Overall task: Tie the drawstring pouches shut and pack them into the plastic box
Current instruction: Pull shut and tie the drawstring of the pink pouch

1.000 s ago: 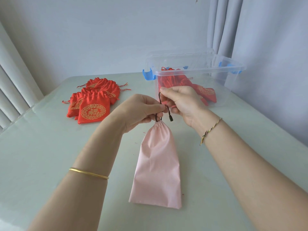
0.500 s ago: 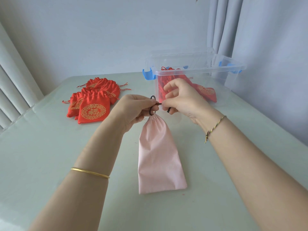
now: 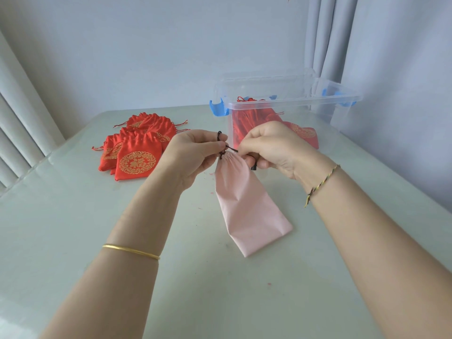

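Observation:
A long pale pink pouch (image 3: 242,206) lies on the table, its gathered neck lifted between my hands. My left hand (image 3: 195,155) pinches a loop of its dark drawstring (image 3: 221,140) at the neck. My right hand (image 3: 271,148) pinches the other strand, and the cord's end pokes out under its fingers. Behind my hands stands the clear plastic box (image 3: 288,99) with blue latches, holding several red pouches (image 3: 303,133). A pile of red pouches with gold print (image 3: 135,155) lies at the left.
The pale green table (image 3: 73,228) runs to a wall behind. Grey curtains (image 3: 342,45) hang at the right behind the box, and more curtain folds (image 3: 17,118) stand at the left edge.
The pouch's bottom end has swung to the right and its neck has risen. My hands have drawn the cord into a small knot at the neck, and the right hand's fingers have dropped.

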`<action>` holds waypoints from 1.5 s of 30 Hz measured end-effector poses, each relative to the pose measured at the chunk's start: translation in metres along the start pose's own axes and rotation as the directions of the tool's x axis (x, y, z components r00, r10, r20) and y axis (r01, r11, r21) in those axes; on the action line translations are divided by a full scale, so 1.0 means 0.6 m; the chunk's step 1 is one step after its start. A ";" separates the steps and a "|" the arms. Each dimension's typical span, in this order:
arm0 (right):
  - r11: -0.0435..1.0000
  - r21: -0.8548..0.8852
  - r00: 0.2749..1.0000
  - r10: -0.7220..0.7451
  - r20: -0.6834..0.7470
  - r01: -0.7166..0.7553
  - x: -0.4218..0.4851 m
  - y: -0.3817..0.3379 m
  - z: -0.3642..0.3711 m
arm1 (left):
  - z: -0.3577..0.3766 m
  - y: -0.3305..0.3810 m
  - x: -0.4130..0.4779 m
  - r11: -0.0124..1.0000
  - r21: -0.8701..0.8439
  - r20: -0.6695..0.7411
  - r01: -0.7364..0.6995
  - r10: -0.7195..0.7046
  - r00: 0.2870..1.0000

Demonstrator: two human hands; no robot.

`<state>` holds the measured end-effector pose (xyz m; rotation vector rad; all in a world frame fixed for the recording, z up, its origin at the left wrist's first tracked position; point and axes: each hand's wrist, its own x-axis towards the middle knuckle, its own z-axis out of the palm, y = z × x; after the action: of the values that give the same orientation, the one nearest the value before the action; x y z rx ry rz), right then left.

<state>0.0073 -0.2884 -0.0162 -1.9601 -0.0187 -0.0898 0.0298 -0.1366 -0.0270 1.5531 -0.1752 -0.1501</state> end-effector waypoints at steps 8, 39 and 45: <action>0.982 0.179 0.996 0.049 0.077 -0.062 0.008 0.021 0.017 | 0.005 0.003 -0.006 0.993 0.066 0.121 -0.094 0.085 0.989; 0.934 0.349 0.986 0.020 0.166 -0.077 0.011 0.033 -0.003 | 0.027 -0.006 -0.007 0.522 0.627 0.159 -0.577 0.640 0.752; 0.958 0.272 0.991 0.065 0.112 -0.094 0.012 0.033 -0.005 | 0.035 -0.011 -0.009 0.558 0.600 0.137 -0.573 0.634 0.761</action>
<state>0.0155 -0.2987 -0.0330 -1.6811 -0.0183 0.0643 0.0200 -0.1563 -0.0337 2.0517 -0.7434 0.6026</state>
